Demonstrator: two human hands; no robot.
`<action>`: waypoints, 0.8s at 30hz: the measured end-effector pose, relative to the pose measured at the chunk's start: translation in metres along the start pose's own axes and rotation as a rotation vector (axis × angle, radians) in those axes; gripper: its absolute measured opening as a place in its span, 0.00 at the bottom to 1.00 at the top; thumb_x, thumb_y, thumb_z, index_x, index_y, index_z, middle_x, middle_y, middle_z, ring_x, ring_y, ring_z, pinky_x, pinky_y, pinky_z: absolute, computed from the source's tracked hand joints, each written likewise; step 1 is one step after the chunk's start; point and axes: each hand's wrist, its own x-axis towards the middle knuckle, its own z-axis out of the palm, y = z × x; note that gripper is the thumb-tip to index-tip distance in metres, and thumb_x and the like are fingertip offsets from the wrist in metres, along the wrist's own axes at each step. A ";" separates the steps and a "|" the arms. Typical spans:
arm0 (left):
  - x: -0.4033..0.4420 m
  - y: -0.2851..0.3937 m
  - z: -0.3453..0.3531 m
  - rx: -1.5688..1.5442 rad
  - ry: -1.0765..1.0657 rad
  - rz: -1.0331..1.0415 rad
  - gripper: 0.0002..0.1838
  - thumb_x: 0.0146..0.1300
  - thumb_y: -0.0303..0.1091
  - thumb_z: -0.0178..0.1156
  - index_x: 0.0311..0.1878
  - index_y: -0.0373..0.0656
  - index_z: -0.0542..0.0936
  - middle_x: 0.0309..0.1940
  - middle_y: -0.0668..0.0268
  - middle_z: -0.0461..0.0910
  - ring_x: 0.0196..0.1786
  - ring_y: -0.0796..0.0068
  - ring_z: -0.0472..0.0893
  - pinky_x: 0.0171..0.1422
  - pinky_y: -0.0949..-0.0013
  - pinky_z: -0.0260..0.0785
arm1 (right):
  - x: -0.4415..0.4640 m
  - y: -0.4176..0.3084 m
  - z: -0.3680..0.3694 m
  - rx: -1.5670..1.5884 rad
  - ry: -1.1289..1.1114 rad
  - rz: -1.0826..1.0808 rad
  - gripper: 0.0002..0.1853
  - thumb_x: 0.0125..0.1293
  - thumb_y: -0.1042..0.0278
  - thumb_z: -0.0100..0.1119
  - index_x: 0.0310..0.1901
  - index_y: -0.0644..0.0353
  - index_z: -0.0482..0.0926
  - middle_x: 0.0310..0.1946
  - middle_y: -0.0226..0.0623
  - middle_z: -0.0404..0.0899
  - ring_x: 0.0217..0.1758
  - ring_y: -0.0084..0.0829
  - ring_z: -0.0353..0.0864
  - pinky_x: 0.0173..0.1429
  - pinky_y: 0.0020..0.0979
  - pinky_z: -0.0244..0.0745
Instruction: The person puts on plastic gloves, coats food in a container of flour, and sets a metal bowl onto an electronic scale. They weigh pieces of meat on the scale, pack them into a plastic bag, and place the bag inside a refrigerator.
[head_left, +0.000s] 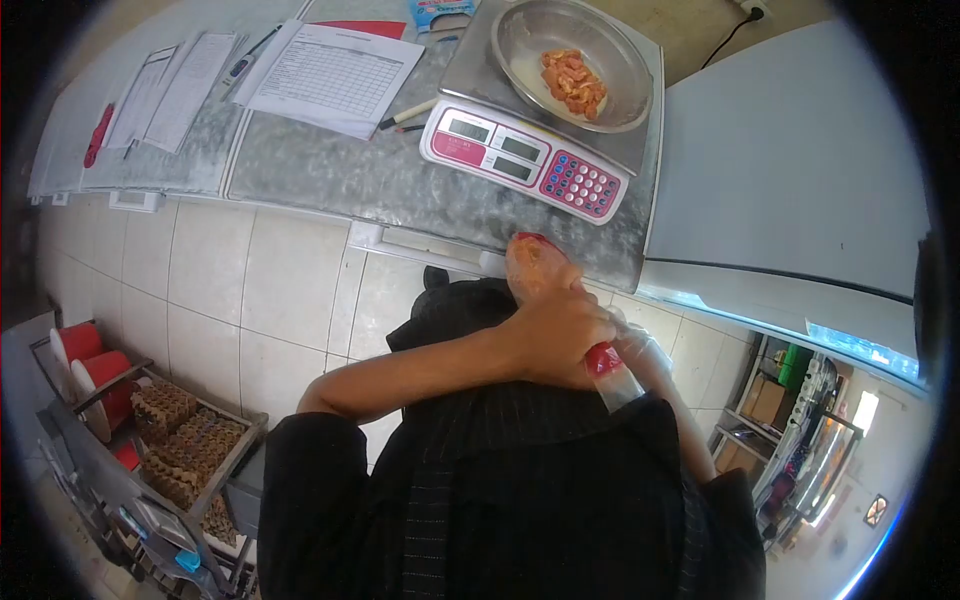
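Observation:
In front of my chest, my left hand [562, 335] is closed around a clear plastic bag [532, 262] with red printing. Orange-pink contents fill the bag's far end near the counter edge. A twisted, red-and-clear end [608, 365] of the bag sticks out below my left hand. My right hand [643, 348] is close behind it, under what looks like clear plastic, and its fingers are mostly hidden. Beyond my hands, a steel bowl [625, 75] rests on a digital scale [520, 155], with cut raw meat [573, 84] inside.
Printed sheets [330, 75], pens and a red-handled object [99, 135] lie on the grey counter [330, 170]. A white appliance [790, 170] borders it at right. A cart [195, 440] with egg trays and red-and-white containers stands at lower left. Shelving [765, 400] is at right.

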 end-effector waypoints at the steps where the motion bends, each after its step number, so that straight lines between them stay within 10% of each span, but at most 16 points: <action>1: -0.002 0.000 -0.004 0.004 -0.007 -0.024 0.13 0.47 0.44 0.64 0.25 0.45 0.75 0.25 0.64 0.77 0.35 0.64 0.77 0.50 0.54 0.55 | -0.002 -0.005 -0.002 -0.040 -0.045 -0.094 0.16 0.64 0.66 0.50 0.54 0.52 0.72 0.48 0.44 0.76 0.50 0.38 0.77 0.54 0.35 0.73; 24: 0.021 -0.013 0.025 0.025 0.132 -0.139 0.16 0.48 0.45 0.63 0.32 0.41 0.76 0.31 0.59 0.78 0.37 0.57 0.78 0.42 0.60 0.66 | 0.101 0.119 0.025 0.185 -0.174 -0.504 0.18 0.59 0.67 0.60 0.51 0.59 0.74 0.45 0.39 0.77 0.48 0.29 0.76 0.53 0.28 0.71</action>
